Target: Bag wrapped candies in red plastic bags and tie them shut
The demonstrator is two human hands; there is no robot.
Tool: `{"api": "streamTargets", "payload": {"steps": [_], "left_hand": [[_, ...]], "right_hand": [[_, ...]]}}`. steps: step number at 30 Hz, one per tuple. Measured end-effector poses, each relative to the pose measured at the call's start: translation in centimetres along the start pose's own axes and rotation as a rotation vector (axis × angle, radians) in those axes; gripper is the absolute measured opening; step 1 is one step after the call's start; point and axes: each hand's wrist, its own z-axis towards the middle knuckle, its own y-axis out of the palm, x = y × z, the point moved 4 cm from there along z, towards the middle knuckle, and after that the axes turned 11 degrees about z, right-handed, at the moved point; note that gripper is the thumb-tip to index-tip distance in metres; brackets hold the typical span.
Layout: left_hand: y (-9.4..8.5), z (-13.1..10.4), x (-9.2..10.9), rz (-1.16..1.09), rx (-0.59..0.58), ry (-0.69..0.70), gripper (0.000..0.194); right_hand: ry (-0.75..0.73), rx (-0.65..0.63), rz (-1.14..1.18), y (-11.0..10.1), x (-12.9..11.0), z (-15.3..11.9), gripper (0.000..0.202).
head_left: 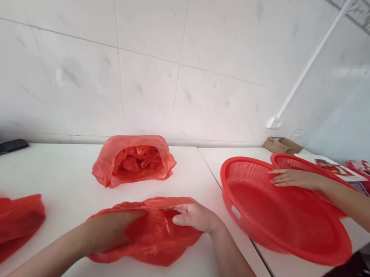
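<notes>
Already opened, the front bag (161, 240) is lying left of the near basket (279, 223); the right hand (196, 216) is pinching the bag's edge, the left hand (120, 229) is reaching inside, grip hidden. Behind, also left of the basket, the rear bag (136, 142) is holding crumpled plastic (138, 160).

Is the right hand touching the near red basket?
Apart. The head view shows a strip of white tabletop between the right hand and the near red basket.
</notes>
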Motion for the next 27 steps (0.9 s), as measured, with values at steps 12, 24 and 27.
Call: {"api": "streamTargets", "payload": {"steps": [12, 24, 27], "left_hand": [[-0.1, -0.5, 3.2, 0.184, 0.26, 0.268, 0.035], [-0.5, 0.4, -2.8, -0.106, 0.404, -0.152, 0.035], [-0.1, 0.2, -3.0, -0.389, 0.398, -0.147, 0.023]], "right_hand": [[0.408, 0.642, -0.618, -2.4, 2.1, -0.3, 0.035], [0.137, 0.476, -0.57, 2.1, -0.9, 0.1, 0.035], [-0.011, 0.478, -0.554, 2.9, -1.6, 0.3, 0.034]]}}
